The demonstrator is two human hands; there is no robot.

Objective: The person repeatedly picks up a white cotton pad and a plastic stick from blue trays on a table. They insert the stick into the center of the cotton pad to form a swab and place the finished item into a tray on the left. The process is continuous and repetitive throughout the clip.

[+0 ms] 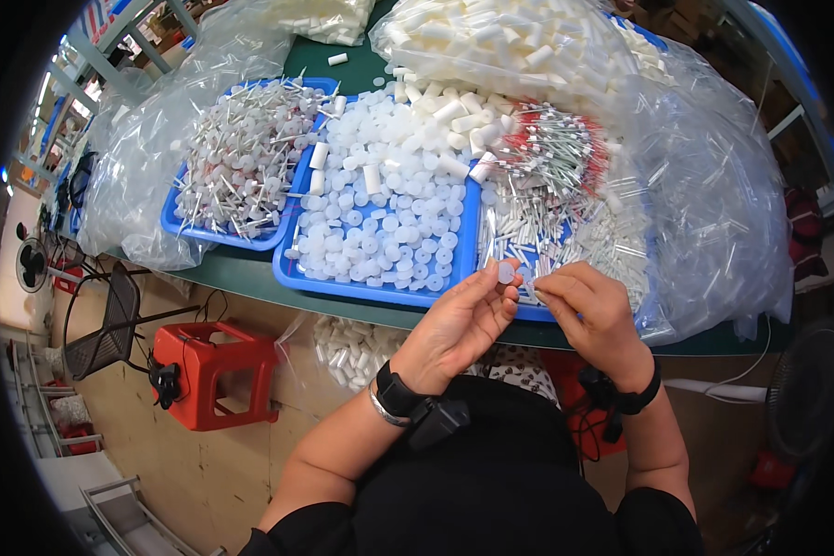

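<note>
Between the thumb and fingers of my left hand (pixel 463 320) is a small translucent white disc-shaped cap (pixel 506 272). Just to its right, my right hand (pixel 591 310) is closed in a pinch. What sits in that pinch is too small to make out. Both hands are above the front edge of a blue tray (pixel 528 312) holding thin clear and white tubes (pixel 519 225). A bundle of thin pieces with red ends (pixel 558 144) lies on top of them. Left of my hands, another blue tray (pixel 360 288) is full of loose translucent caps (pixel 380 218), with several white cylinders (pixel 372 179) among them.
A third blue tray (pixel 267 243) at the left holds capped stick-like pieces (pixel 241 153). Behind the trays lies a bag of white cylinders (pixel 519 46). Clear plastic bags (pixel 704 204) flank the green table (pixel 222 275). A red stool (pixel 208 371) and a fan (pixel 806 385) stand below.
</note>
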